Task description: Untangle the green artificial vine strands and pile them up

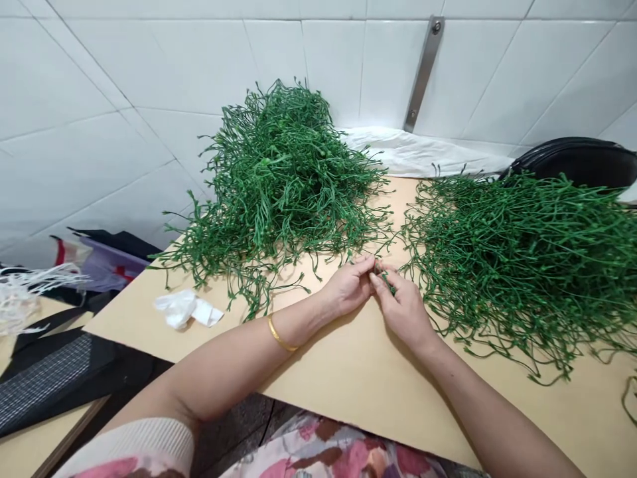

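At the bench [348, 385], your left hand [348, 287] and right hand [405, 309] pinch one green plastic sprig [385, 275] between fingertips, midway between a tall heap [281, 172] at left and a flatter spread [522, 259] at right, both piles large
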A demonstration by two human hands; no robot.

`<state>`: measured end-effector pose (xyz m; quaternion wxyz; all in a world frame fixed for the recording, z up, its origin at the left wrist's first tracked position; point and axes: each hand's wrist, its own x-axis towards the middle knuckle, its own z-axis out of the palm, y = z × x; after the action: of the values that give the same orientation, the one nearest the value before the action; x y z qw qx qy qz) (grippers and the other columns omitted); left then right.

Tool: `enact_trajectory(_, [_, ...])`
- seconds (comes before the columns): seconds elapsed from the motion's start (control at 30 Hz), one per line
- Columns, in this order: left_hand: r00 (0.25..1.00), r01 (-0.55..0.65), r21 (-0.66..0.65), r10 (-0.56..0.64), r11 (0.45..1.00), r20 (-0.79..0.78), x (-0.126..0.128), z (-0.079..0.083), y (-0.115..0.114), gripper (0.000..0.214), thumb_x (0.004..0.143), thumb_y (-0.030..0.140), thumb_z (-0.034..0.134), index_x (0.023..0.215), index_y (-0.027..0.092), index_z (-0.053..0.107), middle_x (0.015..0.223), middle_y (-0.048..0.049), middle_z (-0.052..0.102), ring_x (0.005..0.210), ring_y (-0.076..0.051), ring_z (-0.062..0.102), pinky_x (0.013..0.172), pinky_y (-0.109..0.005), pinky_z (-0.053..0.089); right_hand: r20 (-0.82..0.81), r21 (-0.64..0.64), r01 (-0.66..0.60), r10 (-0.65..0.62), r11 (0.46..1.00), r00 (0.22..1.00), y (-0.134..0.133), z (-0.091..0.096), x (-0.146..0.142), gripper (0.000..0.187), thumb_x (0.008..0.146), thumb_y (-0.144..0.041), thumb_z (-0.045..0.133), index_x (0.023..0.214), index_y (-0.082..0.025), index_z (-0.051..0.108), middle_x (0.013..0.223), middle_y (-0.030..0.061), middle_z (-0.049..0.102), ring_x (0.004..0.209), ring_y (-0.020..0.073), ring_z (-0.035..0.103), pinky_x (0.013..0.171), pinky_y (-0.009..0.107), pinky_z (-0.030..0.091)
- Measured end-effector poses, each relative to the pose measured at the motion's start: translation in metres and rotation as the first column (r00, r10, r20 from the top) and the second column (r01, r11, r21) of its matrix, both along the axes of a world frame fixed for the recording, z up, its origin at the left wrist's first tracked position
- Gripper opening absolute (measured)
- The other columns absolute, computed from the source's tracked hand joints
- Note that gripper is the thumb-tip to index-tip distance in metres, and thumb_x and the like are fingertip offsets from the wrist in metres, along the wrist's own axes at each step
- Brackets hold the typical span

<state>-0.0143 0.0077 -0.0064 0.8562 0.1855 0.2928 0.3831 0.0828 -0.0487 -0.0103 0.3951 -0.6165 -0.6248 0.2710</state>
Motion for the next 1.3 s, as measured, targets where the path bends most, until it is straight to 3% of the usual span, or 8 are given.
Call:
enact_trajectory(0.23, [0.998,0.027,-0.045,-0.029,0.999,-0.059,-0.003,0.002,0.005,0.024,0.079,0.009,0.045,0.055,0.012,0.049,0.057,-0.0019,0.05,0.054,-0.008,0.051,0.059,-0.021,0.046,0.194,0.032,-0.205,0.195,0.978,0.962,-0.009,0.011,-0.003,0.019,0.082,-0.024,0.038,0.07,-0.02,0.052,0.064,0.0016,0.055,0.057,0.0126,0.045,0.055,0.024,0.033])
enact_trajectory(0.37, [0.989,0.115,-0.036,-0.118,0.993,-0.088,-0.008,0.002,0.018,0.026,0.082,0.013,0.042,0.056,0.012,0.048,0.053,-0.0017,0.049,0.048,-0.008,0.049,0.048,-0.018,0.044,0.282,0.129,-0.522,0.473,0.843,0.834,-0.021,0.025,-0.011,0.016,0.074,-0.019,0.043,0.059,-0.02,0.045,0.054,-0.0022,0.047,0.051,0.0105,0.038,0.051,0.023,0.028])
enact_trajectory(0.5, [0.949,0.286,0.132,-0.263,0.949,-0.173,-0.011,0.001,0.018,0.02,0.081,0.018,0.047,0.063,0.011,0.052,0.054,-0.0026,0.053,0.047,-0.009,0.052,0.046,-0.02,0.045,0.336,0.193,-0.144,0.072,0.971,0.939,-0.019,0.041,0.015,0.015,0.08,-0.023,0.039,0.073,-0.019,0.052,0.064,0.0011,0.054,0.058,0.0127,0.043,0.057,0.025,0.032])
enact_trajectory(0.63, [0.931,0.328,0.271,-0.261,0.905,-0.256,-0.012,0.003,0.009,0.011,0.077,0.02,0.054,0.071,0.012,0.055,0.05,0.0003,0.051,0.041,-0.01,0.052,0.041,-0.021,0.042,0.701,0.272,0.153,-0.304,0.95,0.645,-0.015,0.047,0.057,0.024,0.073,-0.026,0.05,0.094,-0.016,0.055,0.092,0.0126,0.057,0.087,0.0252,0.045,0.074,0.037,0.03])
enact_trajectory(0.73, [0.928,0.327,0.35,-0.229,0.877,-0.293,-0.009,0.002,0.001,0.014,0.073,0.026,0.06,0.075,0.012,0.055,0.045,0.0024,0.049,0.035,-0.01,0.047,0.038,-0.021,0.039,0.788,0.281,0.119,-0.3,0.952,0.538,-0.017,0.043,0.069,0.035,0.075,-0.033,0.053,0.104,-0.015,0.053,0.106,0.0164,0.053,0.098,0.0304,0.042,0.08,0.042,0.03])
enact_trajectory(0.9, [0.938,0.313,0.376,-0.222,0.872,-0.266,-0.005,-0.004,0.0,0.018,0.071,0.03,0.062,0.076,0.015,0.053,0.045,0.0024,0.051,0.037,-0.011,0.05,0.039,-0.021,0.041,0.685,0.411,-0.136,-0.207,0.901,0.698,-0.016,0.034,0.053,0.026,0.084,-0.024,0.043,0.108,-0.018,0.053,0.105,0.0095,0.056,0.098,0.0224,0.046,0.081,0.035,0.035])
enact_trajectory(1.0, [0.94,0.318,0.362,-0.243,0.876,-0.237,-0.006,-0.006,0.002,0.012,0.073,0.024,0.06,0.072,0.013,0.054,0.047,0.0008,0.053,0.041,-0.01,0.052,0.044,-0.02,0.043,0.715,0.451,-0.23,-0.195,0.862,0.672,-0.009,0.031,0.043,0.027,0.084,-0.02,0.044,0.109,-0.018,0.054,0.11,0.0083,0.057,0.103,0.0228,0.044,0.085,0.035,0.032])
enact_trajectory(1.3, [0.936,0.302,0.197,-0.252,0.932,-0.244,-0.012,0.009,-0.014,0.011,0.071,0.016,0.063,0.078,0.011,0.056,0.063,-0.0047,0.062,0.057,-0.012,0.062,0.059,-0.023,0.05,0.715,0.467,-0.178,-0.251,0.866,0.652,-0.005,0.019,0.051,0.017,0.085,-0.024,0.045,0.082,-0.019,0.061,0.073,0.0037,0.058,0.081,0.0193,0.043,0.08,0.035,0.029])
